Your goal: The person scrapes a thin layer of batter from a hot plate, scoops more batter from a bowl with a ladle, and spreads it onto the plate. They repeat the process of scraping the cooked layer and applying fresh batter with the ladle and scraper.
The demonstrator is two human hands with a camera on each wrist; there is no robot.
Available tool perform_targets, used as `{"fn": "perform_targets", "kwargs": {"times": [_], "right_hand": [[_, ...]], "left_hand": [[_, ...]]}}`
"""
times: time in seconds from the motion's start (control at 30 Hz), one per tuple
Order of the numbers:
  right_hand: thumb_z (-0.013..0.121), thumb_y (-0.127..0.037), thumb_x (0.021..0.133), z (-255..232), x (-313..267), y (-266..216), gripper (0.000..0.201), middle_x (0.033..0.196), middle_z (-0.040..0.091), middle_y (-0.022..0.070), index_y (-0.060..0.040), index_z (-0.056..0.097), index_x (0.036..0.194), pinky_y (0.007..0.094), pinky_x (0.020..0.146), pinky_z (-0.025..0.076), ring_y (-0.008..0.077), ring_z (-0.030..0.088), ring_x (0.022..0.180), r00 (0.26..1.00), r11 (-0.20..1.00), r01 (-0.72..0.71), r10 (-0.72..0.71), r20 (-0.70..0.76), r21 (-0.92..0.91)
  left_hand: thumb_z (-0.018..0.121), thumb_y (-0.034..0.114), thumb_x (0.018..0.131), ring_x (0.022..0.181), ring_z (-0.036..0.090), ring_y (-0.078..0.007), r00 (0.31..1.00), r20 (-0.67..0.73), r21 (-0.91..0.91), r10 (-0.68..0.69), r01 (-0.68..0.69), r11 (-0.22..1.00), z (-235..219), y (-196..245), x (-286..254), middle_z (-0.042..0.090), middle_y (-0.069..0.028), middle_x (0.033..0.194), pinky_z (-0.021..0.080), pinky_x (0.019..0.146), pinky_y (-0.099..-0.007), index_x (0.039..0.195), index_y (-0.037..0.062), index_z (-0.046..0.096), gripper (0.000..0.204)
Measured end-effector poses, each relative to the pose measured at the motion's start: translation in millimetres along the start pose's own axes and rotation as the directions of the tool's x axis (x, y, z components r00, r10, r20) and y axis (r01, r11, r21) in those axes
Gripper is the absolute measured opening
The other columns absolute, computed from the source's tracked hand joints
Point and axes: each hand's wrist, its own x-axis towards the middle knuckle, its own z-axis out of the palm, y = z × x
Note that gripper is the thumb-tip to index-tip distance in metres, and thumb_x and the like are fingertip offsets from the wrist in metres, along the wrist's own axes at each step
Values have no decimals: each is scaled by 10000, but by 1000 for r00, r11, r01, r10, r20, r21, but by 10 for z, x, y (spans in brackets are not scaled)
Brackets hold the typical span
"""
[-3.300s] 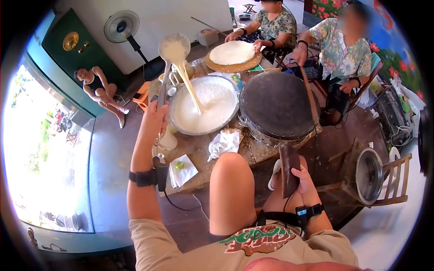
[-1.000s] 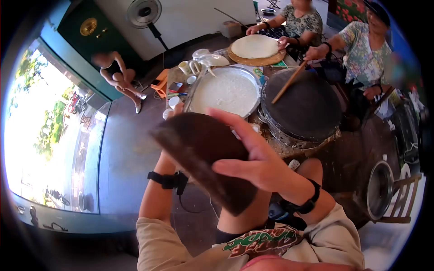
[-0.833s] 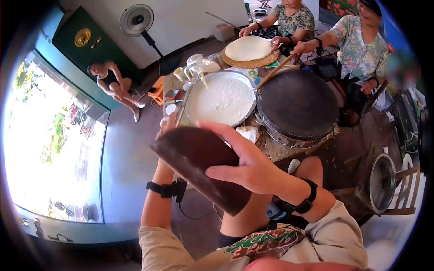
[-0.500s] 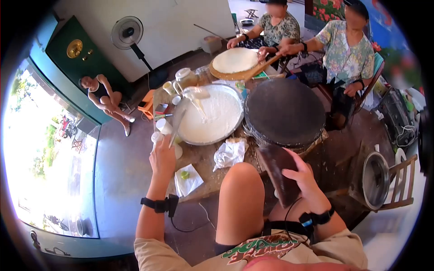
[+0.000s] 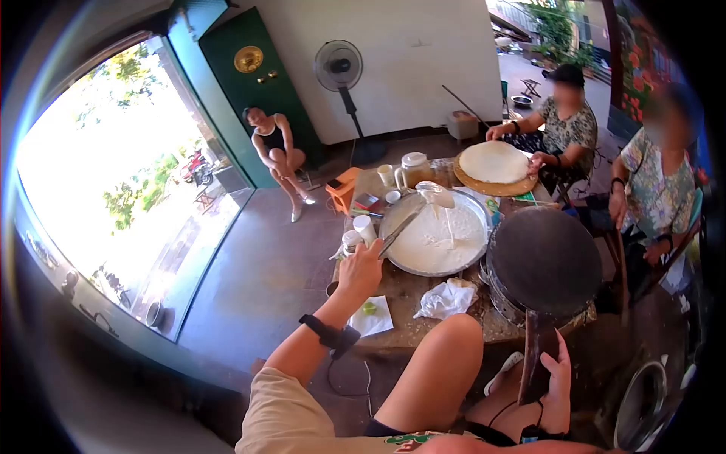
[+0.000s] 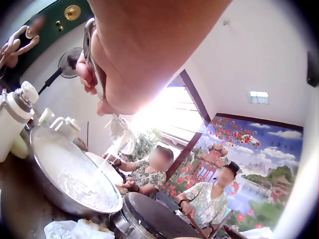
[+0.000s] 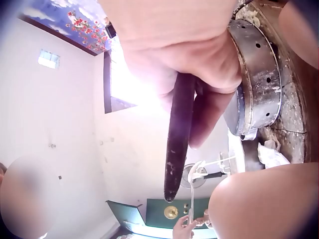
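Observation:
My left hand [image 5: 361,270] grips the handle of a metal ladle [image 5: 436,195], coated in batter. The ladle's bowl hangs over a wide metal basin [image 5: 393,259] of pale batter [image 5: 435,246], and a thin stream falls from it, also visible in the left wrist view. By my right leg, my right hand [image 5: 558,374] holds a dark half-moon scraper [image 5: 535,356] between thumb and fingers. The scraper's far end overlaps the front rim of a round black griddle [image 5: 544,253]. In the right wrist view the scraper [image 7: 177,144] shows edge-on below the palm.
A flatbread [image 5: 494,163] lies on a round woven board [image 5: 461,174] before a seated person. Another person sits beyond the griddle. White bottles [image 5: 364,228], a crumpled cloth [image 5: 448,298] and a paper with a green item [image 5: 370,318] are on the table. A metal basin stands at right.
The ladle, high above the basin at first, is lower. My right hand has brought the scraper down from in front of my chest. The other person's wooden stick has left the griddle. My view has turned left.

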Motion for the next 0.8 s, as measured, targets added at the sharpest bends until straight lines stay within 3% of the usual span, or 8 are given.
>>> {"fn": "perform_targets", "kwargs": {"times": [0.57,0.67,0.8], "right_hand": [[620,11,730,42,-27,29,626,1134,569,129,-16,376,1305,321,804,513,220,599,956,1000,998,-22,21,14,67],[614,1,737,26,-36,28,623,1132,571,130,-10,371,1310,324,802,513,224,601,953,999,998,-34,33,18,48],[618,-24,742,67,-48,15,632,1148,566,126,-4,365,1321,321,828,495,222,594,968,998,999,-39,37,49,36]], "left_hand": [[559,192,825,790,599,-408,995,-55,-50,-88,85,995,-230,22,-38,578,-194,926,467,682,-495,1177,168,457,367],[568,180,807,806,603,-395,995,-69,-40,-65,63,997,-216,11,-45,583,-183,965,472,681,-488,1158,147,477,364],[559,168,806,812,623,-363,999,48,30,-14,13,999,-114,-53,-69,601,-182,942,501,681,-446,1069,73,514,284]]}}
